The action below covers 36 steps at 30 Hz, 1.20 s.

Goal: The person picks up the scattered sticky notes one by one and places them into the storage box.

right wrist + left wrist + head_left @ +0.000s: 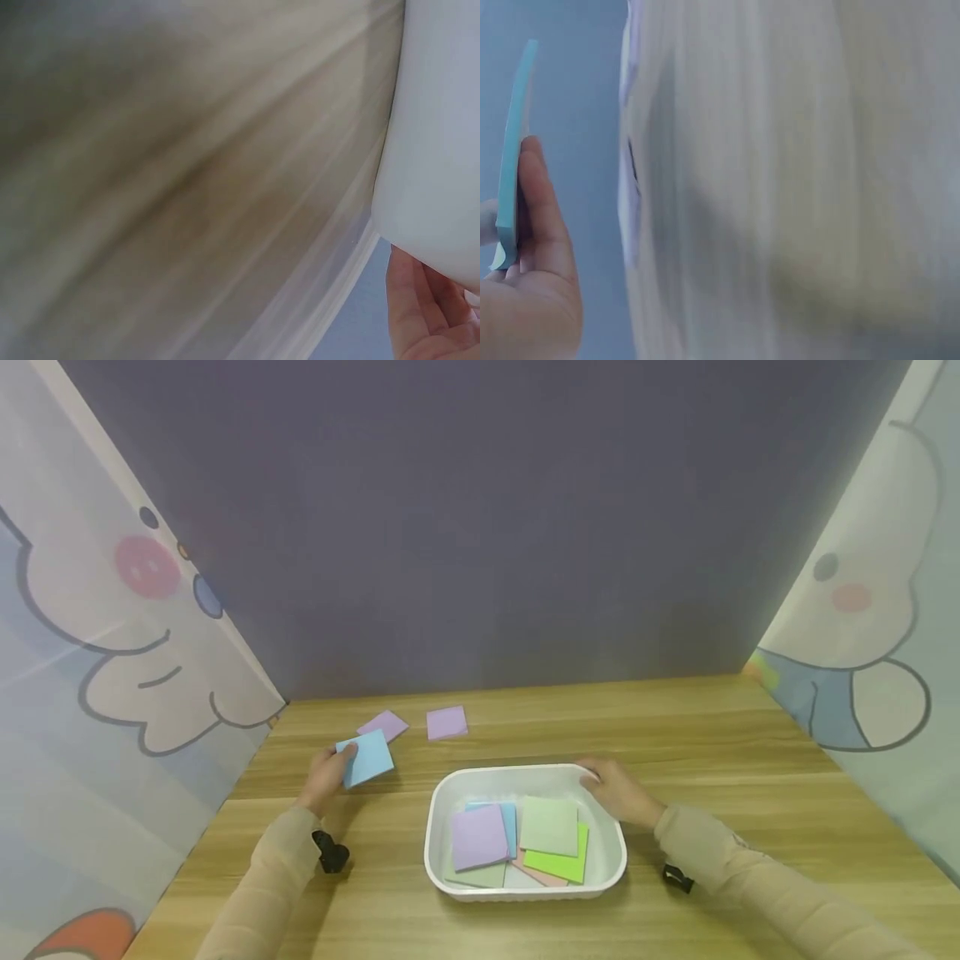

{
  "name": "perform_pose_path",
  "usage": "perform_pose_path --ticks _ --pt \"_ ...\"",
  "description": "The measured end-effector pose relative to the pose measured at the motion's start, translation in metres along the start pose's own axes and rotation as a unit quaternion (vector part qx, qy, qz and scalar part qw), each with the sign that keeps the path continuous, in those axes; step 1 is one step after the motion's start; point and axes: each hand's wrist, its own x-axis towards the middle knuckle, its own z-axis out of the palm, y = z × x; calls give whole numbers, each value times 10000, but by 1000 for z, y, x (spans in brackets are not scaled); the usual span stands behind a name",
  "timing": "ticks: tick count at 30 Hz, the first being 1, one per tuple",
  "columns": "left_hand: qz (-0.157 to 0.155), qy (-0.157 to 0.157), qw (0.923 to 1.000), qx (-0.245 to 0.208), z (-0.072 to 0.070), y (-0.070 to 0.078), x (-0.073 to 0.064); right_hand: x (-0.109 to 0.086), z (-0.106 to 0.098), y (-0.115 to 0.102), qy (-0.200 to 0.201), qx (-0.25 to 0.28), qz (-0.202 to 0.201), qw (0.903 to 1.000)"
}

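My left hand point(327, 777) pinches a light blue sticky note pad point(369, 762), thumb on top, raised above the table's left side. The left wrist view shows this pad point(511, 150) edge-on, fingers behind it. Two purple sticky note pads lie on the wood beyond: one point(390, 722) partly behind the blue pad, the other point(447, 723) farther right. With my right hand point(621, 795) I grip the far right corner of a white plastic tub point(525, 893). Inside it overlap several pads, among them purple point(480, 837), pale green point(550, 827) and bright green point(561, 865).
The wooden table point(750, 760) meets a dark grey panel point(480, 527) at the back. Cartoon-printed sheets hang on the left point(82, 635) and right point(862, 585). Black wrist straps point(330, 852) sit at the sleeves.
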Motion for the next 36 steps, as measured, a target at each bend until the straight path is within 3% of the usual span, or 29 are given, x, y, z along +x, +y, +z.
perform_pose_path --ticks 8,18,30,36 --pt "378 -22 9993 29 21 23 -12 0 -1 -1 -18 -18 17 10000" --pt "568 -212 9979 226 45 51 -35 -2 -1 0 -53 51 -11 10000" --pt "910 -662 9936 30 73 73 -55 -2 -4 -1 -68 139 -148 9998" --pt "1080 -858 9903 187 84 77 -60 -2 -2 1 -99 155 -29 9998"
